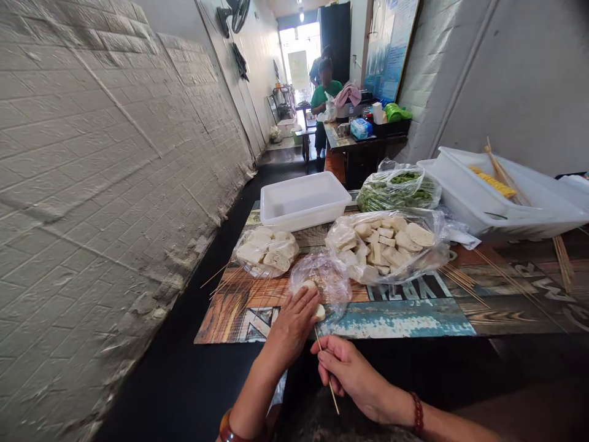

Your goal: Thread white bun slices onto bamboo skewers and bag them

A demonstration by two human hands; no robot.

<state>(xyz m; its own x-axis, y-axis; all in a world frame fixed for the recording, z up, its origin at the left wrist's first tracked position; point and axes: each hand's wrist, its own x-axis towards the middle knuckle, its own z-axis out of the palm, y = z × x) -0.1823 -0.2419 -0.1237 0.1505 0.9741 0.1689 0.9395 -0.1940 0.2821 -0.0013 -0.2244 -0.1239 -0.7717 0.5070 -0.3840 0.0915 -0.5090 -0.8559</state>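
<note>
My left hand (294,319) lies flat with its fingers stretched out, pressing on pale, spongy-looking slices (319,312) on a clear plastic bag (338,288). The hand covers part of these slices. In my right hand (350,371), below the table edge, a thin wooden skewer (332,393) is pinched between thumb and fingers. Its upper end reaches the slice beside my left fingers; whether the tip is inside cannot be made out. Left of the bag sits a wrapped pile of round white slices (267,248). A larger open bag of pale cut chunks (386,245) is on the right.
Behind these stand a white plastic tub (306,205) and a bag of green vegetables (398,190). Stacked white tubs (464,184) on the right hold corn (492,182) and skewers. Loose skewers (464,283) lie on the table. A person in green (324,95) is farther back.
</note>
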